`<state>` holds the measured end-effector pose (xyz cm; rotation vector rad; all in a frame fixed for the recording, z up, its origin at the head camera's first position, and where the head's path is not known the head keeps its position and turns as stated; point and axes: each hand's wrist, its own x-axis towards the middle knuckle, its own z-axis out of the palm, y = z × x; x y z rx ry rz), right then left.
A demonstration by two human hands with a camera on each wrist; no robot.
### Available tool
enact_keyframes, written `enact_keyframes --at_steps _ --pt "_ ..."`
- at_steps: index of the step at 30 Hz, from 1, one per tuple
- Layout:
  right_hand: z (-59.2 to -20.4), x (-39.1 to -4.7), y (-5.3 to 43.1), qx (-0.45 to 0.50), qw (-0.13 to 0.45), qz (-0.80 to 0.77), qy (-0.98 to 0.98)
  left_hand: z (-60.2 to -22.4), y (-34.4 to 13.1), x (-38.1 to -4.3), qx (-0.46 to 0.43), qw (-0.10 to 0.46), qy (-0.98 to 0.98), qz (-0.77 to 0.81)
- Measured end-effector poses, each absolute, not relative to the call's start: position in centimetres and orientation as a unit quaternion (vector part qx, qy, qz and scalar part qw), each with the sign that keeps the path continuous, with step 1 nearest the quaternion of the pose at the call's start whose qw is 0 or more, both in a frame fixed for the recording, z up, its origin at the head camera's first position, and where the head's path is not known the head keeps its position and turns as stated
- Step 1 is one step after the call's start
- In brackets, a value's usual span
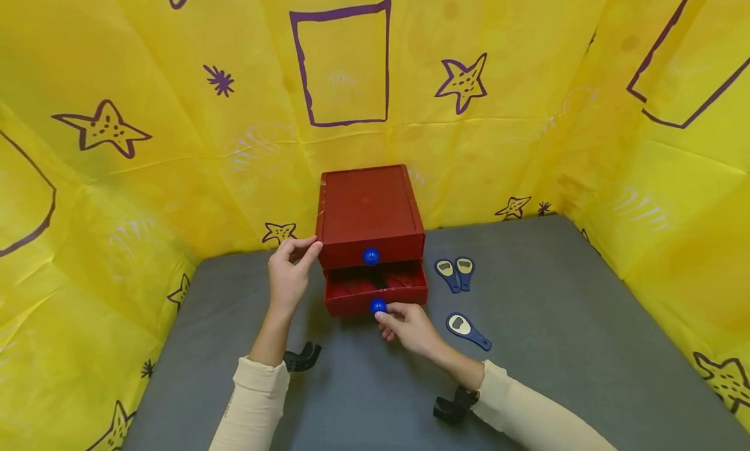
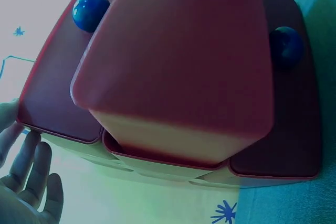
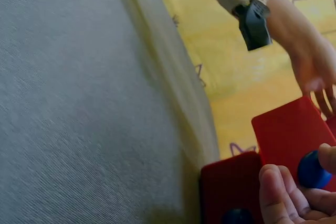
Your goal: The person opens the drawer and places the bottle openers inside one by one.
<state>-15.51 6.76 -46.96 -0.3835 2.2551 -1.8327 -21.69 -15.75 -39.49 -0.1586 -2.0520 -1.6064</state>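
A red chest of drawers with blue knobs stands at the back of the table. Its middle drawer is pulled out; the drawers above and below it are closed in the left wrist view. My right hand pinches the blue knob of the pulled-out drawer between thumb and fingers. At the chest's front left corner, my left hand holds on with thumb and fingertips. Something dark and slim shows inside the drawer, mostly hidden by the shadow of the upper front.
To the right of the chest lie two blue-and-cream bottle openers side by side. Another bottle opener lies nearer, beyond my right wrist. Yellow patterned cloth walls in the grey table behind and at both sides.
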Motion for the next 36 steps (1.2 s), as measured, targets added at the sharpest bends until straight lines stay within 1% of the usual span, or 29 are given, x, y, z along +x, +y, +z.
enact_keyframes --at_steps 14,18,21,26,36 --pt "-46.7 -19.4 5.9 -0.104 0.096 -0.618 0.773 -39.4 -15.7 -21.7 -0.054 0.265 -0.759 -0.593" --pt "-46.4 -20.1 5.7 -0.1 0.092 -0.616 0.776 -37.9 -15.0 -20.6 -0.055 0.26 -0.76 -0.592" --pt "-46.3 -20.4 5.5 -0.097 0.091 -0.616 0.777 -37.0 -14.7 -19.9 -0.053 0.256 -0.762 -0.593" --pt "-46.4 -20.4 5.3 -0.091 0.088 -0.62 0.774 -37.3 -14.8 -20.1 -0.044 0.255 -0.757 -0.6" --pt "-46.4 -20.2 5.8 -0.089 0.086 -0.605 0.787 -36.7 -14.7 -19.6 -0.059 0.258 -0.767 -0.585"
